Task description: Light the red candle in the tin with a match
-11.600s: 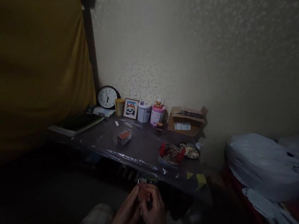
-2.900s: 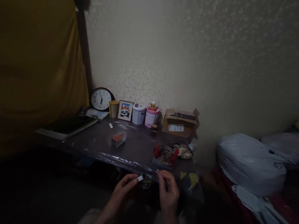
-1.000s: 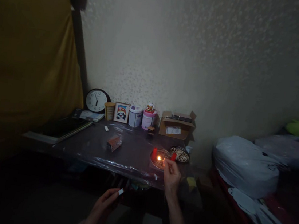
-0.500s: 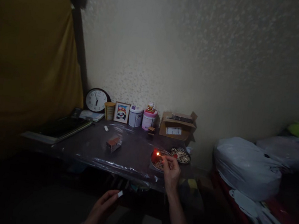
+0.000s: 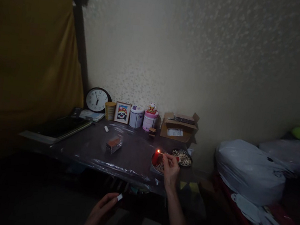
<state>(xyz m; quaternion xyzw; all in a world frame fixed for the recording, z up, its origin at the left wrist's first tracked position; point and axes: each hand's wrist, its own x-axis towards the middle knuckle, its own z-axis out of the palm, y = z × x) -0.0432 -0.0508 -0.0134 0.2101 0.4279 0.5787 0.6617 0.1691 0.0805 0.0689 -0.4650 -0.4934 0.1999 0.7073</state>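
Note:
My right hand (image 5: 171, 170) pinches a thin matchstick (image 5: 162, 153) whose tip glows at the top of a red candle (image 5: 155, 158). The candle stands in a round dish (image 5: 158, 169) of small pieces. Beside it, partly behind my fingers, is a second round dish (image 5: 182, 157) full of pale sticks. Below the table's front edge, my left hand (image 5: 106, 204) is closed on a small white object (image 5: 119, 197), perhaps a small box. A plastic-wrapped reddish-brown packet (image 5: 114, 144) lies on the dark table (image 5: 133, 154).
Along the wall stand a clock (image 5: 97, 100), yellow cup (image 5: 109, 111), panda picture (image 5: 122, 113), white tub (image 5: 136, 117), pink tub (image 5: 149, 121) and open cardboard box (image 5: 176, 130). White bags (image 5: 250, 170) lie at right; a yellow curtain (image 5: 30, 56) hangs left.
My right hand has moved slightly up, bringing the glowing match tip to the top of the candle. The candle now shows more clearly. My left hand is nearly unmoved.

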